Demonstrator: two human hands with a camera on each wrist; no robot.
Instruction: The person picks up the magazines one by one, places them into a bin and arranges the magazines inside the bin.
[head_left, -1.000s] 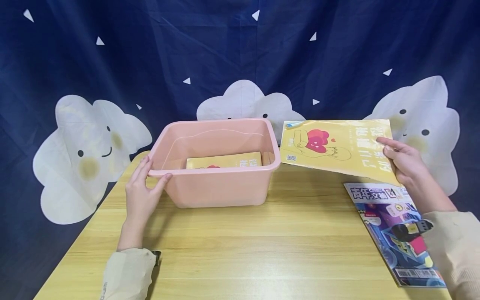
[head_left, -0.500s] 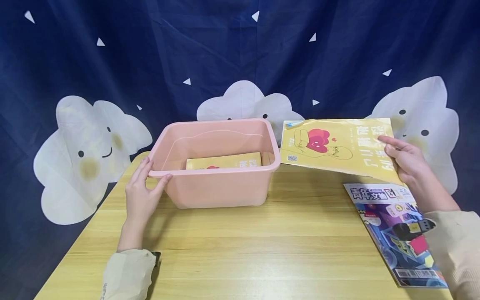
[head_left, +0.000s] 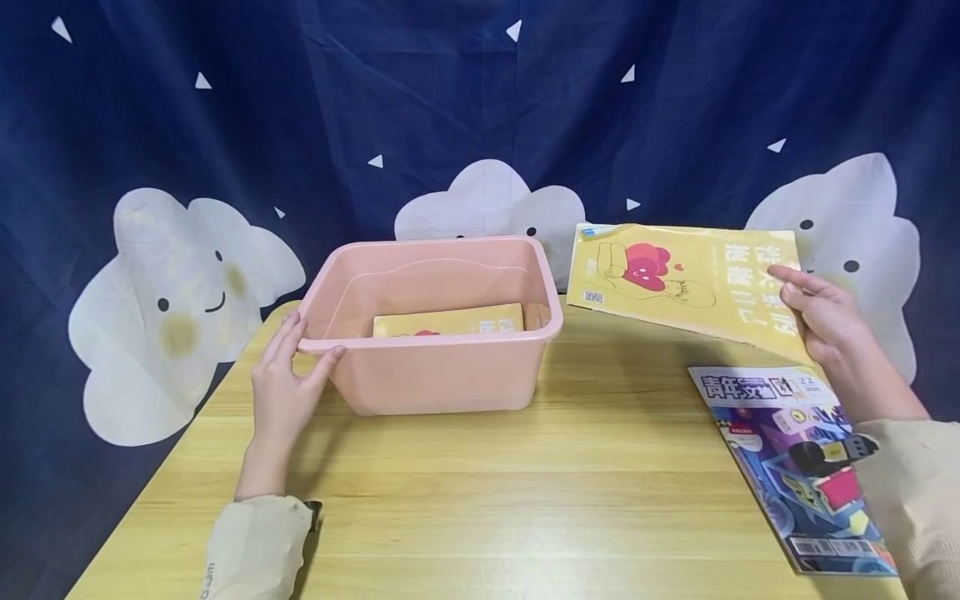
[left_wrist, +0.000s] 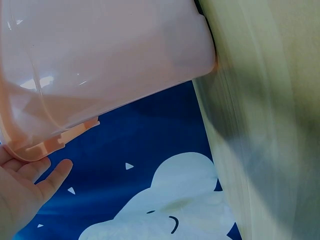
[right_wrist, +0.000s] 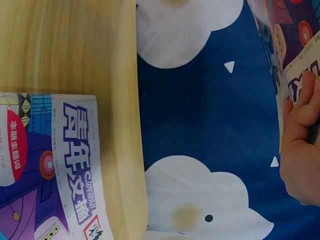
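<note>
My left hand (head_left: 287,387) holds the front left corner of a pink plastic bin (head_left: 438,379), thumb at the front rim and fingers along the left side. In the left wrist view, its fingers (left_wrist: 37,172) reach the rim's corner. Inside the bin lies a magazine (head_left: 442,322) with a yellow cover, partly hidden by the front wall. Right of the bin, my right hand (head_left: 828,329) pinches a yellow-backed magazine (head_left: 675,283) by its right end, raised above the table. The right wrist view shows that magazine's purple and white other side (right_wrist: 297,62).
Another magazine (head_left: 787,467), purple and blue, lies on the wooden table (head_left: 480,508) below my right hand. A dark blue curtain (head_left: 450,100) with white clouds hangs behind the table.
My right hand has shifted slightly right and upward with the yellow-backed magazine, whose left end now stands farther from the bin. The left hand and bin have stayed put.
</note>
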